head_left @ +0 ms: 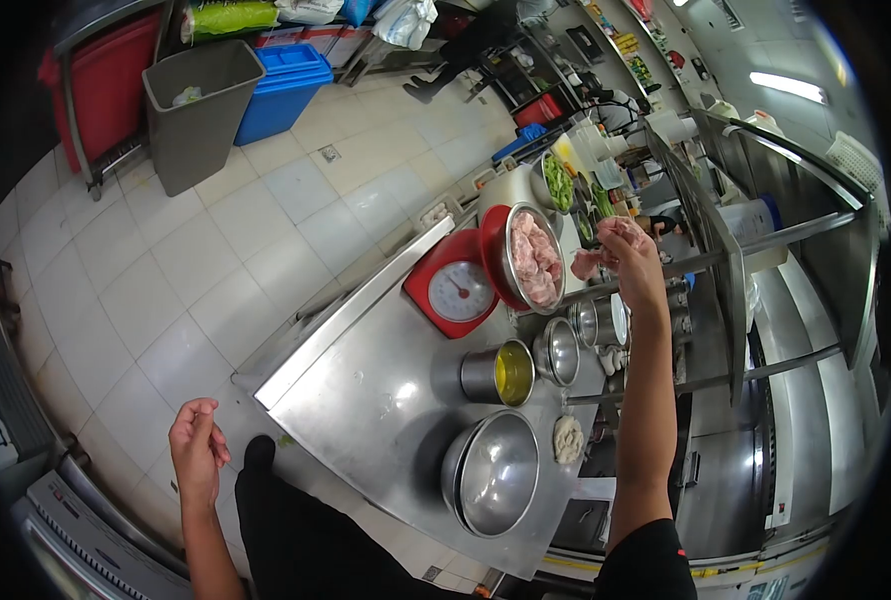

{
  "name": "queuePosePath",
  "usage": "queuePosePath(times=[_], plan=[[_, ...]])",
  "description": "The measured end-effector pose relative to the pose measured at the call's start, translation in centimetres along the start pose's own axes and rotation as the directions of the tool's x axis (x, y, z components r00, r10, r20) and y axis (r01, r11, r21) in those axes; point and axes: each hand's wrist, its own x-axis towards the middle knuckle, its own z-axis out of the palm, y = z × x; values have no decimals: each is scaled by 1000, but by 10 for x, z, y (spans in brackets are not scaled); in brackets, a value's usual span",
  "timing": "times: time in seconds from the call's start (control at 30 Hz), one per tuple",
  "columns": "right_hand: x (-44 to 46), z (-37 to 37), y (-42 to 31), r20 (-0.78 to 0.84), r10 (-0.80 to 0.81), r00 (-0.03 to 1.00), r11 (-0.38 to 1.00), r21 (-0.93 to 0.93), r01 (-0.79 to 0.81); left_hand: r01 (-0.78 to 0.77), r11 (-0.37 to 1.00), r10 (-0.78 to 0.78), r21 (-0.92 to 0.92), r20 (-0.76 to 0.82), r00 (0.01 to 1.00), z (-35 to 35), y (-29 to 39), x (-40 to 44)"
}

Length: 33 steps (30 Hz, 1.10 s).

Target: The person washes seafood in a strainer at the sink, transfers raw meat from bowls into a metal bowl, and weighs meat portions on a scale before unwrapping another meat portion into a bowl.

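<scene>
A piece of raw pink meat hangs from my right hand (pixel 628 248), whose fingers are closed on it, just right of a steel bowl (pixel 511 262). That bowl holds several chunks of raw meat (pixel 536 258) and rests on a red kitchen scale (pixel 450 283) with a round dial. My left hand (pixel 200 445) is at the lower left, over the floor and away from the table, its fingers curled; whether anything small is in them is hard to make out.
On the steel table (pixel 356 400) stand a pot of yellow liquid (pixel 514 373), small steel bowls (pixel 563 352), large nested bowls (pixel 501 472) and a whitish lump (pixel 568 440). Green vegetables (pixel 558 182) lie beyond. Shelf rails (pixel 706 262) run right. A person (pixel 471 45) stands far off.
</scene>
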Motion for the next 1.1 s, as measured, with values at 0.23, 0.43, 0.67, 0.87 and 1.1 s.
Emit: queuePosePath(times=[0.23,0.43,0.67,0.87,1.1], plan=[[3,0,-2,-27,104,994,976,194,-97,18,1000,-18,-5,22,1000,1,-1,0],[-2,-3,-11,88,174,981,904,381,-194,1,1000,-1,-9,41,999,0,2,-1],[-18,-18,-16,185,153,971,789,568,-233,-93,989,75,118,148,986,18,17,-11],[-49,-56,-5,274,100,956,616,738,-276,-278,905,195,321,267,944,65,16,-14],[-148,-108,34,236,120,964,442,857,-265,-556,746,411,367,403,818,137,10,-69]])
